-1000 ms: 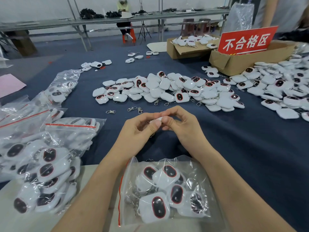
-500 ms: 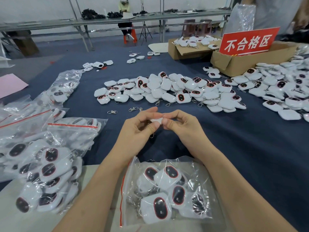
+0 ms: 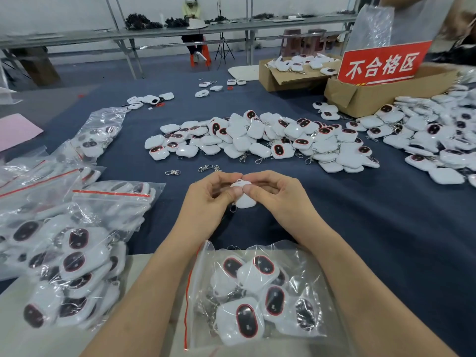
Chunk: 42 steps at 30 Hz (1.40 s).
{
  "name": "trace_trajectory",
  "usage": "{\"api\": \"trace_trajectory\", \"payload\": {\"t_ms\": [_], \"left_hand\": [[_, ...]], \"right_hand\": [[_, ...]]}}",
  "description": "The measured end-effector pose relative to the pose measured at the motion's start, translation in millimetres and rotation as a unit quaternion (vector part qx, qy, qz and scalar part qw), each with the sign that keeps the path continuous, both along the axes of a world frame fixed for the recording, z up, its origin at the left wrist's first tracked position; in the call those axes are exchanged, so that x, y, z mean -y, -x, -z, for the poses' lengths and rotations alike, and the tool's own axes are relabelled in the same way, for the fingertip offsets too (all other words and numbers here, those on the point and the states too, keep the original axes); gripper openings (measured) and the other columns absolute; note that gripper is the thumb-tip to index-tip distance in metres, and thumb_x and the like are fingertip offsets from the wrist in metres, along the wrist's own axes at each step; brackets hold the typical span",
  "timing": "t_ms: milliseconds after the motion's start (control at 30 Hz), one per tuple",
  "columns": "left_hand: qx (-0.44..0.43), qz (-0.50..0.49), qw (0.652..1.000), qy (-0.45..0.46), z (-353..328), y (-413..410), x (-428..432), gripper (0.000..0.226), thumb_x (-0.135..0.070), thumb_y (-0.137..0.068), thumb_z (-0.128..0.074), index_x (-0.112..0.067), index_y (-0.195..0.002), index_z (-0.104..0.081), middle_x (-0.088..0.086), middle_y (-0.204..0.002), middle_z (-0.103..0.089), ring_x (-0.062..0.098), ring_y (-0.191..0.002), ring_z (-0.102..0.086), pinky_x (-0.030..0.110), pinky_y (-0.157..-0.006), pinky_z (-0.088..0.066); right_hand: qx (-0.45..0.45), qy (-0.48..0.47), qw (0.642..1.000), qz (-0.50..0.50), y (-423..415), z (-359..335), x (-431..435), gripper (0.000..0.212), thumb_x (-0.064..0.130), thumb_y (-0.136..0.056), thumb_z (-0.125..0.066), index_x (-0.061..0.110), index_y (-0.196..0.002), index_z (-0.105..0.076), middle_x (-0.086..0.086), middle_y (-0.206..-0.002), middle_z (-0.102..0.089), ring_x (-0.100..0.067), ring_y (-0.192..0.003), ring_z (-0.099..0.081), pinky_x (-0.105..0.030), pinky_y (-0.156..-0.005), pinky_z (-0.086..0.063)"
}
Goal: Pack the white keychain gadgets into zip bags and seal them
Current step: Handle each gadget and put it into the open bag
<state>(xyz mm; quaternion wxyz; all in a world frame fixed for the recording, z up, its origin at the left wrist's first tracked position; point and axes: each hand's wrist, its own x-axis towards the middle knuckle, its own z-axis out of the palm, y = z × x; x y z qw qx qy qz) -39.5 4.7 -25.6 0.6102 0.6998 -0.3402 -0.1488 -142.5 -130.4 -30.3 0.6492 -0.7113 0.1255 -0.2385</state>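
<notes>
A desk covered in dark blue cloth is seen filling most of the view. Across its middle a broad heap of loose white keychain gadgets is spread, some turned with their dark, red-rimmed oval faces up, and a second heap is piled at the right edge. Behind that second heap an open cardboard box is set, with a red sign bearing white characters propped in it; a flatter cardboard box holding more gadgets is placed just beside it, to the left. At the left of the desk several filled zip bags with red seal strips are stacked overlapping one another. Nearest the camera, between the two forearms, a single zip bag containing several gadgets is laid on a pale surface at the desk's near edge, its red strip running down its left side. Beyond that bag, the left hand and the right hand are held together over the blue cloth, and one white gadget is pinched between them: the fingers and thumbs of both hands are curled round its upper part, and a small metal ring is seen hanging under it. Just beyond the hands, loose metal clasps are scattered on the cloth.
</notes>
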Motion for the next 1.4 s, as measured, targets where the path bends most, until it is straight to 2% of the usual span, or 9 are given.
{"api": "trace_trajectory", "payload": {"t_ms": [300, 433, 533, 667, 767, 867, 1033, 1200, 1400], "left_hand": [[-0.009, -0.001, 1.000, 0.010, 0, -1, 0, 0.024, -0.002, -0.090, -0.071, -0.026, -0.090, -0.072, -0.015, -0.087, -0.077, 0.003, -0.083, -0.072, 0.018, -0.082, -0.057], [-0.047, 0.003, 0.997, 0.054, 0, 1, 1, 0.020, 0.003, -0.094, -0.065, -0.016, -0.097, -0.069, 0.003, -0.094, -0.075, 0.019, -0.090, -0.072, 0.030, -0.083, -0.060], [-0.079, 0.015, 0.993, 0.086, 0, 1, 0, 0.024, 0.007, -0.097, -0.057, -0.013, -0.103, -0.067, 0.003, -0.097, -0.071, 0.018, -0.094, -0.072, 0.029, -0.083, -0.061], [-0.043, 0.015, 0.997, 0.065, 0, 0, -3, 0.026, 0.005, -0.097, -0.059, -0.019, -0.102, -0.069, -0.007, -0.094, -0.074, 0.013, -0.096, -0.070, 0.025, -0.087, -0.058], [-0.025, 0.001, 0.999, 0.036, 0, -1, -6, 0.025, -0.001, -0.097, -0.063, -0.024, -0.099, -0.071, -0.003, -0.093, -0.075, 0.010, -0.091, -0.067, 0.022, -0.086, -0.055], [-0.061, 0.013, 0.998, 0.023, 1, -1, -7, 0.025, -0.004, -0.097, -0.062, -0.026, -0.097, -0.075, 0.017, -0.094, -0.072, 0.015, -0.087, -0.070, 0.030, -0.088, -0.056], [-0.219, 0.081, 0.969, 0.085, 1, -5, -4, 0.020, -0.014, -0.088, -0.061, -0.011, -0.104, -0.072, 0.011, -0.101, -0.074, 0.021, -0.091, -0.071, 0.028, -0.082, -0.058], [-0.187, 0.074, 0.978, 0.052, 7, -6, -4, 0.025, -0.002, -0.097, -0.063, -0.014, -0.118, -0.067, 0.007, -0.093, -0.074, 0.019, -0.081, -0.069, 0.028, -0.084, -0.058], [-0.106, 0.033, 0.993, 0.030, -1, 4, -11, 0.025, -0.003, -0.097, -0.063, -0.016, -0.117, -0.070, 0.009, -0.087, -0.067, 0.016, -0.076, -0.065, 0.031, -0.085, -0.058]], "right_hand": [[0.025, -0.024, 0.999, -0.006, 0, -2, -2, 0.018, 0.007, -0.091, -0.072, 0.025, -0.092, -0.077, 0.010, -0.094, -0.079, -0.003, -0.091, -0.073, -0.010, -0.080, -0.051], [0.037, -0.022, 0.998, -0.045, 2, -4, -1, 0.017, 0.023, -0.101, -0.060, 0.029, -0.108, -0.074, 0.006, -0.107, -0.077, -0.009, -0.103, -0.072, -0.021, -0.089, -0.055], [0.017, -0.055, 0.996, -0.061, 2, -2, 0, 0.023, 0.030, -0.104, -0.053, 0.031, -0.119, -0.070, 0.002, -0.113, -0.076, -0.017, -0.106, -0.072, -0.028, -0.090, -0.058], [0.003, -0.116, 0.989, -0.089, 1, -1, 5, 0.019, 0.024, -0.101, -0.061, 0.030, -0.110, -0.076, -0.005, -0.110, -0.077, -0.021, -0.105, -0.073, -0.024, -0.086, -0.058], [-0.005, -0.144, 0.982, -0.120, 3, 3, 12, 0.021, 0.022, -0.088, -0.073, 0.032, -0.106, -0.079, -0.005, -0.112, -0.076, -0.019, -0.111, -0.071, -0.021, -0.090, -0.055], [-0.003, -0.128, 0.983, -0.133, 5, 5, 15, 0.030, 0.016, -0.083, -0.075, 0.032, -0.108, -0.079, 0.000, -0.113, -0.076, -0.010, -0.111, -0.069, -0.015, -0.091, -0.051], [0.032, -0.087, 0.987, -0.128, 5, 4, 15, 0.038, 0.003, -0.083, -0.075, 0.031, -0.110, -0.074, -0.002, -0.114, -0.076, -0.013, -0.111, -0.070, -0.017, -0.089, -0.051], [0.041, -0.058, 0.991, -0.114, 7, 4, 12, 0.046, -0.005, -0.082, -0.073, 0.034, -0.106, -0.074, -0.001, -0.109, -0.077, -0.013, -0.105, -0.071, -0.019, -0.088, -0.053], [0.039, -0.013, 0.998, -0.055, 10, -1, 4, 0.052, -0.008, -0.082, -0.075, 0.041, -0.099, -0.076, 0.008, -0.104, -0.077, -0.009, -0.093, -0.073, -0.016, -0.081, -0.054]]}}
